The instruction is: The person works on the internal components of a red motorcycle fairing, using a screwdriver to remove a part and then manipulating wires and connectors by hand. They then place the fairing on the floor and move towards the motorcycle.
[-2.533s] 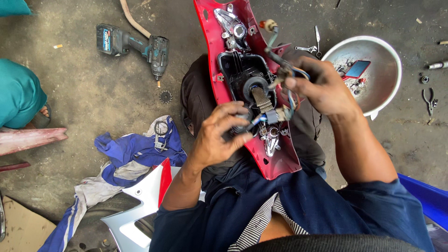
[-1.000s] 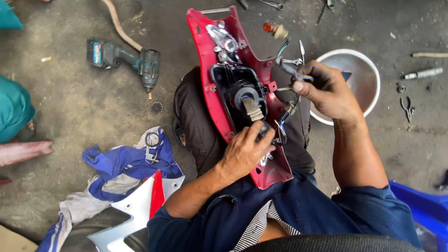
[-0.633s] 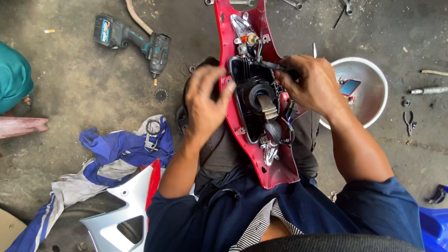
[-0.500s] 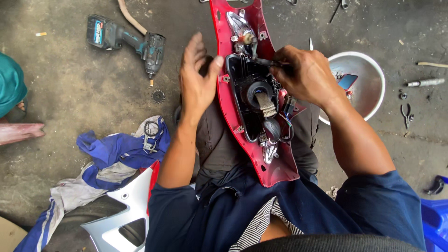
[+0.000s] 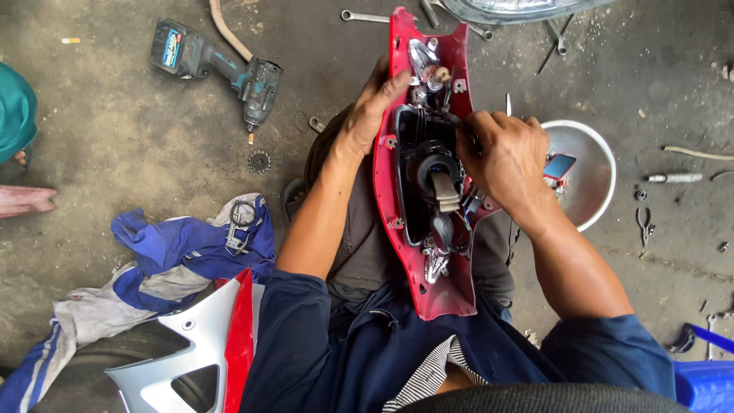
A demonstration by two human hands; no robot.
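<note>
Stained grey concrete floor (image 5: 115,130), daylight

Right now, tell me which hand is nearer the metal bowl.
Right. The right hand works inside the red panel, just beside the metal bowl; the left hand grips the panel's far edge.

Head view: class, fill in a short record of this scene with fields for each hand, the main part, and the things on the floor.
left hand: grips the left edge of the red panel
right hand: fingers at the black housing inside the panel
panel: lies on the lap, inner side up
floor left: drill, sprocket, blue cloth
floor right: bowl, pliers
</note>
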